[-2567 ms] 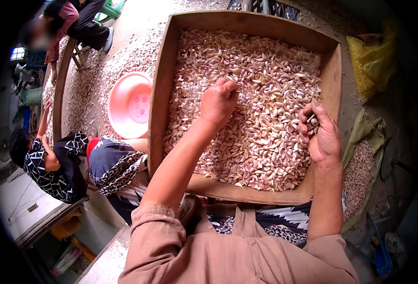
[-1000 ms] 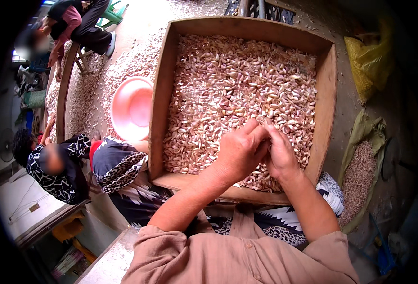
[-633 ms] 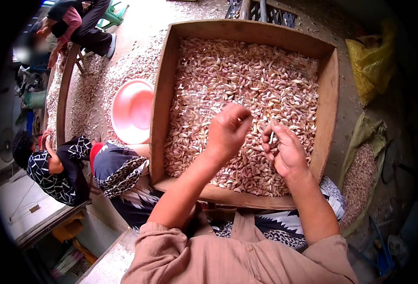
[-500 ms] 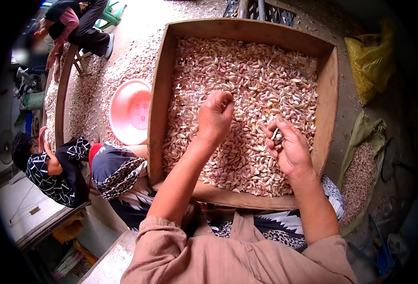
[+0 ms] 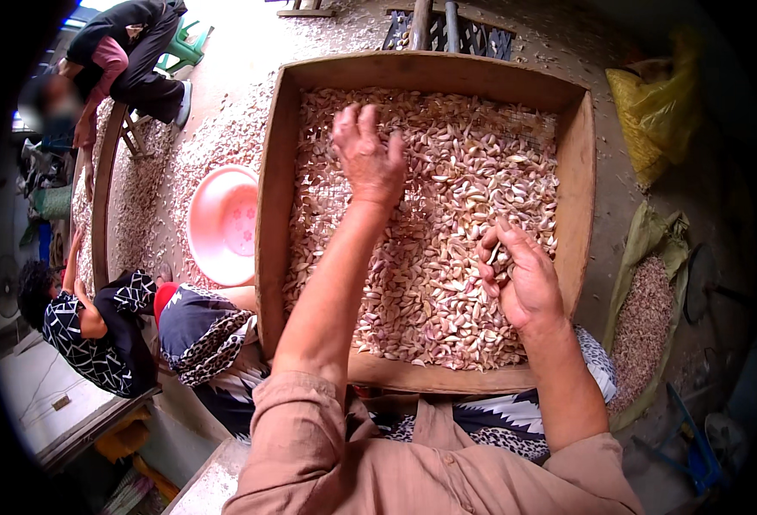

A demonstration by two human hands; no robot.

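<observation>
1. A wooden tray (image 5: 577, 197) is set across the lap, its floor thickly strewn with garlic cloves (image 5: 447, 318).
2. Outside its left wall, a pink basin (image 5: 215, 215) is placed, decorated with flower shapes.
3. The left hand (image 5: 370, 159) is held over the far left part of the tray, fingers spread, nothing gripped; whether cloves are touched cannot be told through the blur.
4. The right hand (image 5: 524, 279) is kept nearer the right wall, thumb closed against curled fingers, a small pale piece (image 5: 495, 254) pinched between.
5. By the left fingers, cloves are spread below and rightward, long axes pointed every way; the left hand is nearer these.
6. No brand, label or writing can be read.
</observation>
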